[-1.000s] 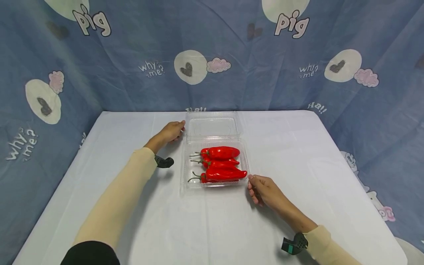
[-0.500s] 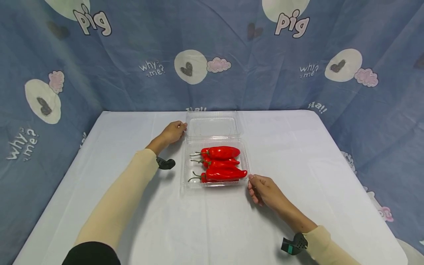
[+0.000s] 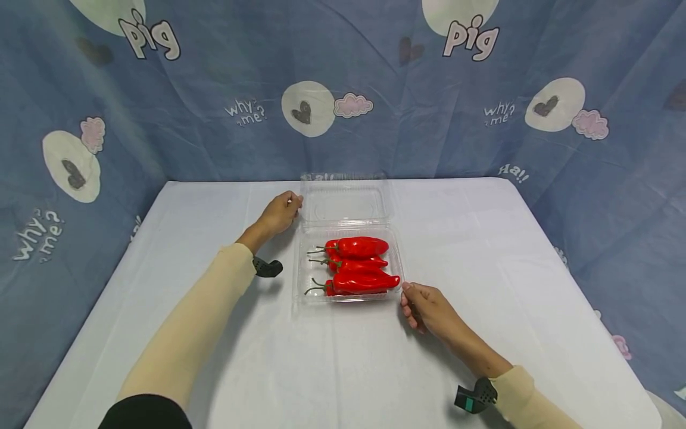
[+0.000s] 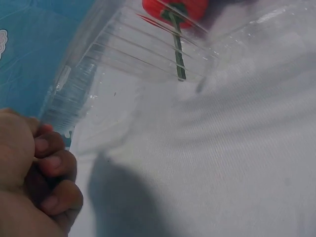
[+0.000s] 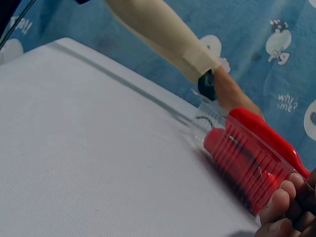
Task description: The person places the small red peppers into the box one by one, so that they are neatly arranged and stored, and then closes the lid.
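Observation:
A clear plastic clamshell container lies open at mid-table, its base (image 3: pixel 395 257) towards me and its lid (image 3: pixel 345 202) at the far side. Several red peppers (image 3: pixel 360 282) with green stems lie crosswise in the base, stems to the left. My left hand (image 3: pixel 276 215) pinches the left edge of the lid, fingers curled, as the left wrist view also shows. At the base's near right corner my right hand (image 3: pixel 431 310) pinches the rim between thumb and forefinger. In the right wrist view the peppers (image 5: pixel 264 136) stand above the ribbed wall, and the fingertips (image 5: pixel 279 202) are at its end.
A white cloth covers the table (image 3: pixel 343 369). Behind it and at both sides hangs a blue patterned curtain (image 3: pixel 214 137), close to the lid's far edge. Dark wrist cameras (image 3: pixel 267 267) sit on both wrists.
The lid's far edge has tilted up slightly, now overlapping the curtain. My left hand has risen a little with it. The right hand, base and peppers have stayed in place.

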The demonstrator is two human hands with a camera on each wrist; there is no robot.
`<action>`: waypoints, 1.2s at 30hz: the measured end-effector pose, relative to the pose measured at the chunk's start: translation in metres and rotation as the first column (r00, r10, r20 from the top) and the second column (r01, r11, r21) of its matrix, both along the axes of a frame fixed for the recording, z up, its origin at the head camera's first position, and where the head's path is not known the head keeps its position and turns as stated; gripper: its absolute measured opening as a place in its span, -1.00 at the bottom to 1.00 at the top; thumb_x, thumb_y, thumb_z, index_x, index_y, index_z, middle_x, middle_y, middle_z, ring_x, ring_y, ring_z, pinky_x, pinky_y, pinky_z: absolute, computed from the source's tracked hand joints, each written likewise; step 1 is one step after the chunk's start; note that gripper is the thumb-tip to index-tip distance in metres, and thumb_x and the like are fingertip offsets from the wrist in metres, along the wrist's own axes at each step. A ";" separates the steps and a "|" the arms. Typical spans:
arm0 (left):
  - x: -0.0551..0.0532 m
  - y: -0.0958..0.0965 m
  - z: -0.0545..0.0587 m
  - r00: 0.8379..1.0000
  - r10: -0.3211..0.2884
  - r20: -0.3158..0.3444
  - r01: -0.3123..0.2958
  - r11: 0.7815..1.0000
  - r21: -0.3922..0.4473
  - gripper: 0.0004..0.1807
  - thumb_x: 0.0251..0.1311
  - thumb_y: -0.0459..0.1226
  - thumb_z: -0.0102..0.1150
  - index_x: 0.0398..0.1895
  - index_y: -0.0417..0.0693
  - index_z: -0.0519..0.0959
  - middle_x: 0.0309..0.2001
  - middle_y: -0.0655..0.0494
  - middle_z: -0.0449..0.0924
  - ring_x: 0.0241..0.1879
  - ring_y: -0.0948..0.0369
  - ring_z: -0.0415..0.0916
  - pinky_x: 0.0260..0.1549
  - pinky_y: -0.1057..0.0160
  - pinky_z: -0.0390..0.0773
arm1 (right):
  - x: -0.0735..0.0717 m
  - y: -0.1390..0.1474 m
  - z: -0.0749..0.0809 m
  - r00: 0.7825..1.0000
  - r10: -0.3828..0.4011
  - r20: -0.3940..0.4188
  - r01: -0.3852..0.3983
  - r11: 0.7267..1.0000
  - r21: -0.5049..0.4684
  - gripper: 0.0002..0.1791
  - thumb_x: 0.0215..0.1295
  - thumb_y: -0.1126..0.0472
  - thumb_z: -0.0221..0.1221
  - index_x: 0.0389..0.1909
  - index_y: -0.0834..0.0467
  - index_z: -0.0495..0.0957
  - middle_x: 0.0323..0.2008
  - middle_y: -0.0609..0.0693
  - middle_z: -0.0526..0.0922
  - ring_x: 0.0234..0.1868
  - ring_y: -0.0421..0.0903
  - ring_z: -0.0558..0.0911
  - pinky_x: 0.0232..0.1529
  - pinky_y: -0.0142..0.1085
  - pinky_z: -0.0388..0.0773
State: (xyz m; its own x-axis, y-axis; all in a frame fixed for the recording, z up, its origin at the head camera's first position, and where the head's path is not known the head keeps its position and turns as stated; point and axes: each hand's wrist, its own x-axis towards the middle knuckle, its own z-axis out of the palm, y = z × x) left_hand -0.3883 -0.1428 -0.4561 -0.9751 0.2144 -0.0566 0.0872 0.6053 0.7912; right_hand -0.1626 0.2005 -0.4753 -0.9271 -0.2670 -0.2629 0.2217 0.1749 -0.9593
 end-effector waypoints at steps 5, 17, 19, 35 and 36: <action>0.001 -0.002 0.002 0.999 -0.017 -0.041 0.019 0.999 0.031 -0.53 0.61 -0.01 -0.24 -0.02 -0.31 0.39 -0.36 -0.09 0.44 -0.53 0.22 0.24 -0.55 0.29 0.26 | 0.000 0.000 0.000 1.000 0.002 0.001 -0.002 1.000 0.004 -0.52 0.65 0.02 -0.12 -0.26 0.40 0.39 -0.55 0.02 0.46 -0.63 -0.19 0.42 -0.68 -0.40 0.32; 0.006 -0.006 0.005 0.990 -0.034 -0.136 0.045 0.996 0.079 -0.64 0.58 0.00 -0.16 -0.09 -0.12 0.38 -0.56 0.18 0.31 -0.62 0.31 0.19 -0.62 0.32 0.21 | 0.001 0.000 0.000 1.000 0.000 0.008 0.000 1.000 0.012 -0.54 0.65 0.01 -0.12 -0.28 0.35 0.41 -0.55 0.00 0.46 -0.62 -0.19 0.42 -0.67 -0.40 0.32; 0.007 -0.006 0.005 0.989 -0.034 -0.141 0.046 0.995 0.083 -0.63 0.58 0.01 -0.15 -0.06 -0.12 0.39 -0.56 0.18 0.31 -0.62 0.32 0.17 -0.63 0.31 0.20 | 0.001 0.000 0.002 1.000 -0.003 0.011 0.003 1.000 0.014 -0.55 0.65 0.01 -0.11 -0.29 0.32 0.42 -0.55 -0.01 0.47 -0.61 -0.19 0.42 -0.66 -0.40 0.32; 0.020 -0.011 0.010 0.963 -0.050 -0.267 0.062 0.997 0.040 -0.63 0.56 0.08 -0.18 -0.02 0.00 0.42 -0.44 -0.11 0.44 -0.58 0.16 0.22 -0.58 0.21 0.26 | 0.000 0.002 0.004 1.000 -0.001 0.013 0.001 1.000 0.016 -0.54 0.65 0.00 -0.12 -0.27 0.32 0.42 -0.55 0.01 0.46 -0.60 -0.18 0.42 -0.65 -0.39 0.33; 0.021 -0.011 0.011 0.959 -0.053 -0.279 0.064 0.997 0.033 -0.63 0.57 0.07 -0.18 -0.02 0.00 0.42 -0.44 -0.11 0.44 -0.58 0.16 0.23 -0.58 0.21 0.27 | 0.000 0.002 0.004 1.000 -0.001 0.013 0.001 1.000 0.015 -0.55 0.65 0.00 -0.12 -0.27 0.32 0.43 -0.55 0.01 0.46 -0.60 -0.18 0.43 -0.65 -0.39 0.34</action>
State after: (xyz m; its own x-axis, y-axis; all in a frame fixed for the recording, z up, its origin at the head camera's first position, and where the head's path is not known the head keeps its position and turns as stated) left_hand -0.3672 -0.1538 -0.4453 -0.9369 0.2679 0.2245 0.3410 0.5596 0.7554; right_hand -0.1629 0.2021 -0.4714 -0.9238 -0.2618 -0.2793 0.2346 0.1893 -0.9535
